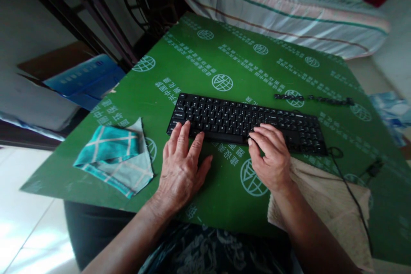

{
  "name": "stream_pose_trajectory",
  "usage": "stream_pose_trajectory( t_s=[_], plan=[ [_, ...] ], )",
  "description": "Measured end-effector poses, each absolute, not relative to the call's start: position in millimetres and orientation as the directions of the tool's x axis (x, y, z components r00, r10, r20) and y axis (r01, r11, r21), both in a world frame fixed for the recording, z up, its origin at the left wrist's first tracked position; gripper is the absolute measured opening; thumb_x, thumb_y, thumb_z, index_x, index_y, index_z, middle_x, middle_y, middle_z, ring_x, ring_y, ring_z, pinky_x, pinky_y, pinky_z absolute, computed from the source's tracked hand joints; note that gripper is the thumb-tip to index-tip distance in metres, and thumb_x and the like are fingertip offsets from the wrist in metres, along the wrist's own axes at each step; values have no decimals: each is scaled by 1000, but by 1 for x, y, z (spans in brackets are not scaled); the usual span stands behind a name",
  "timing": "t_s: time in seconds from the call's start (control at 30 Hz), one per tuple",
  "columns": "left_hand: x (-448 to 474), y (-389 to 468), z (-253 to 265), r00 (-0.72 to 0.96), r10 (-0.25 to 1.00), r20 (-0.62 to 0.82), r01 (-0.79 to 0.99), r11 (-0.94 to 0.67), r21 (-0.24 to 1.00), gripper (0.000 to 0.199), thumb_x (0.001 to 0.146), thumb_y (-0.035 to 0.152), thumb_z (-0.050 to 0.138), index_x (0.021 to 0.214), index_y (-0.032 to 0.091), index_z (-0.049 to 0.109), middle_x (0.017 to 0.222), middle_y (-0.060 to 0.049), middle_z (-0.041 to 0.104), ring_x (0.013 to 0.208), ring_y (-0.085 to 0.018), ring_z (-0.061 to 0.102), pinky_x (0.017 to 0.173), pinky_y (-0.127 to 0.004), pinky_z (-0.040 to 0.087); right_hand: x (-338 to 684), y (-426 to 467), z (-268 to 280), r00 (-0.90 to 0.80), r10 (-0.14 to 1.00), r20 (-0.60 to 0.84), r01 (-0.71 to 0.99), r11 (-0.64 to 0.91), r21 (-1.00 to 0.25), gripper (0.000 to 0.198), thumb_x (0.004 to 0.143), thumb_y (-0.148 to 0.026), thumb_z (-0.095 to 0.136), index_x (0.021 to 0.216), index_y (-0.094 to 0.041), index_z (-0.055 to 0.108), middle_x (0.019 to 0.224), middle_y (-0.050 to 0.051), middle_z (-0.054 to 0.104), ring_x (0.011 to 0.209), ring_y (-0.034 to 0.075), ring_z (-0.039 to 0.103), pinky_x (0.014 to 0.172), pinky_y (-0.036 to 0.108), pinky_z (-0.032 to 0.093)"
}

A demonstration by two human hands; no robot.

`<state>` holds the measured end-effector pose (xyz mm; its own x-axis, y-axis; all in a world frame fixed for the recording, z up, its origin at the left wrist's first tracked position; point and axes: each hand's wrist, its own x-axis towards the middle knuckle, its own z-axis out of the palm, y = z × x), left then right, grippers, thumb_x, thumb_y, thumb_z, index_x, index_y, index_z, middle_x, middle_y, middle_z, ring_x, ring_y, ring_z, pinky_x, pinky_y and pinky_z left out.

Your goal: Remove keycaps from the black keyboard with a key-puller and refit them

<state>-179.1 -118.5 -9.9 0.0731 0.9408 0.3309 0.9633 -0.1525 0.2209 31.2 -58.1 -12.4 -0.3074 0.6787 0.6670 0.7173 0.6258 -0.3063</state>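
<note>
A black keyboard (pixel 247 122) lies across the middle of a green printed table cover (pixel 224 64). My left hand (pixel 181 165) rests flat with fingers spread, its fingertips on the keyboard's near left edge. My right hand (pixel 269 154) has its fingers curled, the fingertips touching the keyboard's near edge close to the middle. Neither hand holds anything. The keyboard's black cable (pixel 349 192) runs from its right end toward me.
A folded teal checked cloth (pixel 117 158) lies left of my left hand. A beige towel (pixel 327 201) sits under my right forearm. A thin black strip (pixel 316 99) lies behind the keyboard. A striped mattress (pixel 289 4) is beyond the table, a blue box (pixel 85 79) at the left.
</note>
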Motion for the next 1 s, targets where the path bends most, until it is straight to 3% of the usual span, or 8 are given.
stream_pose_trajectory(
  t_s=[0.17,1.0],
  plan=[
    [-180,-119,-10,55,939,340,959,-144,242,55,84,32,57,133,12,39,146,-22,31,138,-36,24,105,-54,34,30,-59,-11,-341,667,662,711,644,-283,15,80,-11,59,92,-16,66,100,10,66,105,25,58,92,46,51],
    [-179,-120,-8,48,955,294,953,-132,274,49,84,31,58,129,17,44,148,-19,29,138,-37,24,103,-56,35,26,-67,-12,-505,698,508,761,638,-120,18,83,-14,55,97,-15,66,124,15,56,127,31,41,95,50,44]
  ],
)
